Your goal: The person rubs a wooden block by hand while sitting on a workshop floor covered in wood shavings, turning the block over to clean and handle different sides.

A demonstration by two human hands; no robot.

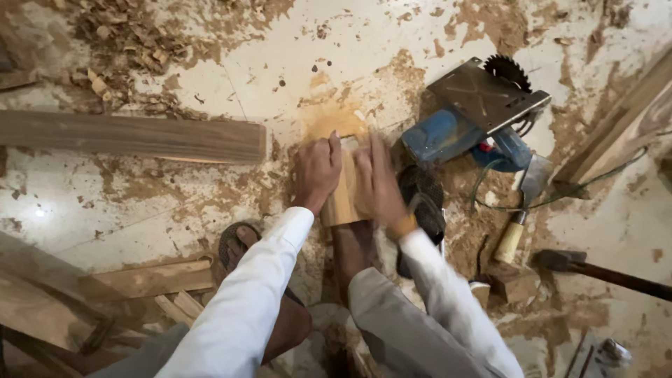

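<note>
White-sleeved left hand [316,171] and right hand [378,183] both clasping upright pale wood block [343,199], blue circular saw [476,119] just beside.

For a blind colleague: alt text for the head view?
Both hands, left hand and right hand, grip a small wooden block on a sawdust-covered floor. A blue circular saw lies to the right, a plank to the left.
</note>
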